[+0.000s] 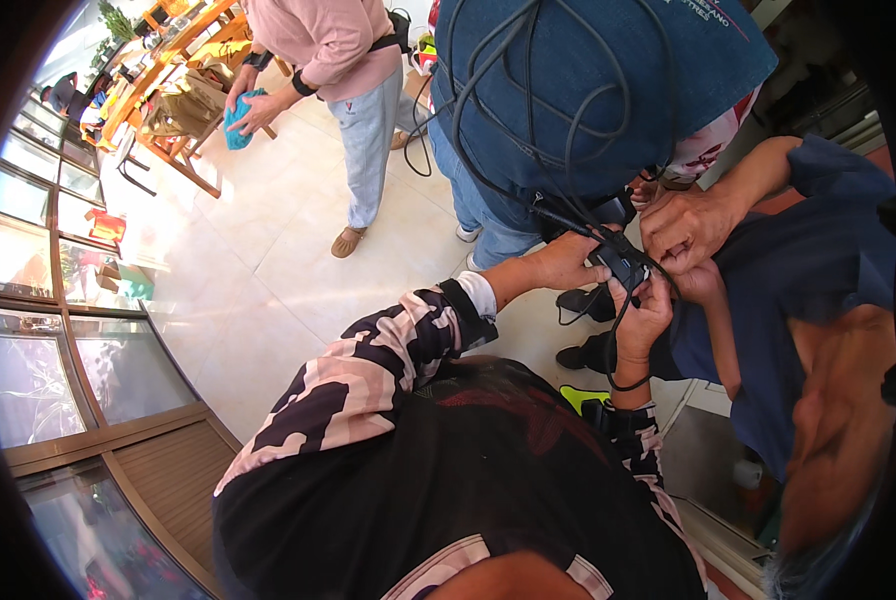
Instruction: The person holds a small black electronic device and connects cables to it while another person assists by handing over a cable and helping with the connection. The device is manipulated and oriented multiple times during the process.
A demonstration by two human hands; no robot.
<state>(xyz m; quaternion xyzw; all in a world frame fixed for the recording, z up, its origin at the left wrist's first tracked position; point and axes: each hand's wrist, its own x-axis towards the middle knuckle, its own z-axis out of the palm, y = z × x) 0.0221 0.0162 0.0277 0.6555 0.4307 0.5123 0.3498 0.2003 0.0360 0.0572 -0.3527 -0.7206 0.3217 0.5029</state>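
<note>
Black, box-shaped device with a plastic-looking casing [624,264] sits right of centre, held between your hands, below loops of thin black cable [566,217] slack over a person's dark-blue fabric garment [558,90]. Your left hand [565,262] clasps its left end, apparently to steady it against the cable's weight, while your right hand [645,310] holds its lower right edge in the fingertips, a lighter pinch that likely allows finer control. Just right of it, a co-worker's bare hand [688,228] has curled fingers, though I cannot tell what they grip.
</note>
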